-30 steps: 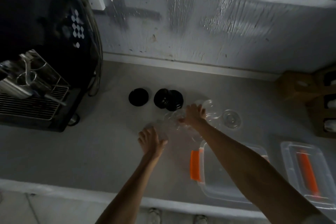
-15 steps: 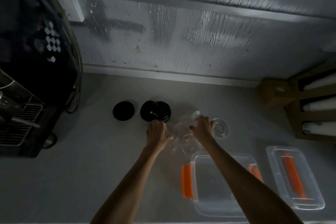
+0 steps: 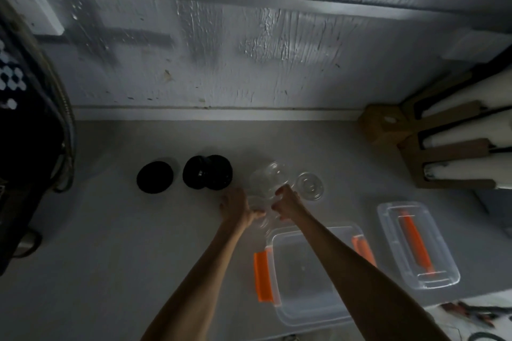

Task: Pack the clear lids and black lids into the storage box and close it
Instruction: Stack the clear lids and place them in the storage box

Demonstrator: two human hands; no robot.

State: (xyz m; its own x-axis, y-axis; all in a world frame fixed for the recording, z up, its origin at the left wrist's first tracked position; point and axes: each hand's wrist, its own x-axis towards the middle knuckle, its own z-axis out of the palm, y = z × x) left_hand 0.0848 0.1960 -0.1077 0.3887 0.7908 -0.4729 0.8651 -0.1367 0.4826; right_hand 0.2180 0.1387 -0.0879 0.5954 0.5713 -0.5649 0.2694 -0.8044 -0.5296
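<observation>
A loose pile of clear lids (image 3: 266, 184) lies on the grey counter. My left hand (image 3: 235, 206) and my right hand (image 3: 286, 202) close on it from either side, fingers curled around the near lids. One clear lid (image 3: 309, 185) lies apart, just right of the pile. A single black lid (image 3: 155, 176) and a heap of black lids (image 3: 207, 171) lie to the left. The clear storage box (image 3: 279, 282) with orange clips stands open under my right forearm. Its clear box cover (image 3: 415, 243) lies flat to the right.
A dark machine (image 3: 25, 130) with a hose stands at the left edge. Brown cardboard holders with white cup stacks (image 3: 454, 147) sit at the back right. The wall (image 3: 249, 63) closes off the back of the counter.
Both hands have drawn together on the clear lid pile, pulling it a little toward the box. The camera has shifted right and forward.
</observation>
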